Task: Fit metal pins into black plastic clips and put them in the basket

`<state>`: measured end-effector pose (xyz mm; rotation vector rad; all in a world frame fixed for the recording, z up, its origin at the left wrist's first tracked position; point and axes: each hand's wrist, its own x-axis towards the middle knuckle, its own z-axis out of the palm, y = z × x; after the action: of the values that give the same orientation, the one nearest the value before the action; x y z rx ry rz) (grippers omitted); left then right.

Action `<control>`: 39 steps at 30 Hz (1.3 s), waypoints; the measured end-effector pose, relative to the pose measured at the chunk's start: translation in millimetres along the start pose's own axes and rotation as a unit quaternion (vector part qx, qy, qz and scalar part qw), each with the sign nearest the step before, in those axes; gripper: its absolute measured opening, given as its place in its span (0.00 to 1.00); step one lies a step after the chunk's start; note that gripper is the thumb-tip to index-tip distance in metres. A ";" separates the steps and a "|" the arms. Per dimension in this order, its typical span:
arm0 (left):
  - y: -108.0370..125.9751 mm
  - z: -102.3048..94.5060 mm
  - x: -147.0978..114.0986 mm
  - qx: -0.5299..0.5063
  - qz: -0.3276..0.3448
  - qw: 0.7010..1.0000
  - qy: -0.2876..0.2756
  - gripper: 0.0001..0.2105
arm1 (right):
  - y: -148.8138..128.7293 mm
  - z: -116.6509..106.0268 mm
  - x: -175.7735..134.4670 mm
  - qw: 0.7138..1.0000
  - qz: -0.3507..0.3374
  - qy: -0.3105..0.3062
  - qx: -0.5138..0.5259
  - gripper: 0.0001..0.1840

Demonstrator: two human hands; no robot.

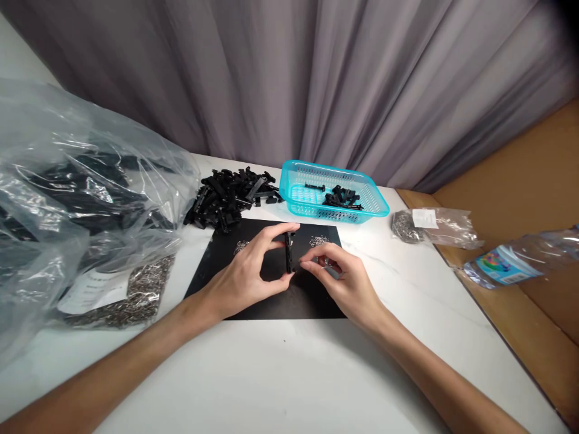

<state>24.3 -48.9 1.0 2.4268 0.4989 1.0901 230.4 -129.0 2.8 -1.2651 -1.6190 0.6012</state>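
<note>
My left hand pinches a small black plastic clip upright between thumb and forefinger, above a black mat. My right hand is just to the clip's right, its fingertips pinched together against the clip's lower side; whatever tiny part it holds is too small to make out. Two small heaps of silvery metal parts lie on the mat behind my hands. A pile of loose black clips sits beyond the mat, to the left.
A turquoise plastic basket with a few black clips stands at the back. Large clear bags of black and metal parts fill the left. A small bag of metal parts and a plastic bottle lie right, near a cardboard panel.
</note>
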 end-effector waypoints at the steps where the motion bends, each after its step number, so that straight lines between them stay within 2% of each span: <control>1: 0.5 0.2 0.8 0.001 0.011 1.000 0.008 0.35 | -0.9 0.0 -0.2 1.000 -0.009 -0.002 0.009 0.04; 5: 1.0 1.2 3.0 -0.010 0.029 0.999 0.021 0.33 | -2.8 2.0 -0.7 0.997 -0.028 -0.016 0.063 0.03; 11: 3.9 0.0 3.3 0.005 0.042 0.999 -0.007 0.32 | -2.5 1.7 0.1 0.996 -0.009 -0.026 0.081 0.02; 21: 1.2 0.8 -0.5 0.037 0.079 0.996 -0.022 0.33 | -5.2 -8.0 3.1 0.990 0.024 -0.111 0.083 0.04; 27: 0.6 2.5 -0.8 0.066 0.131 0.989 -0.022 0.32 | -13.5 -16.8 2.3 0.986 -0.021 -0.163 0.000 0.07; 34: -1.1 4.4 -2.0 0.069 0.122 0.990 -0.029 0.32 | -18.6 -17.1 -2.9 0.971 -0.097 -0.169 -0.142 0.09; 39: 3.6 2.2 1.9 0.100 0.126 0.987 -0.017 0.30 | -21.6 -19.0 -3.6 0.967 -0.078 -0.191 -0.152 0.10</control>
<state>27.8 -51.6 2.7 2.7380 0.3074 1.1450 237.6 -143.0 27.1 -1.2764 -2.1773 0.5335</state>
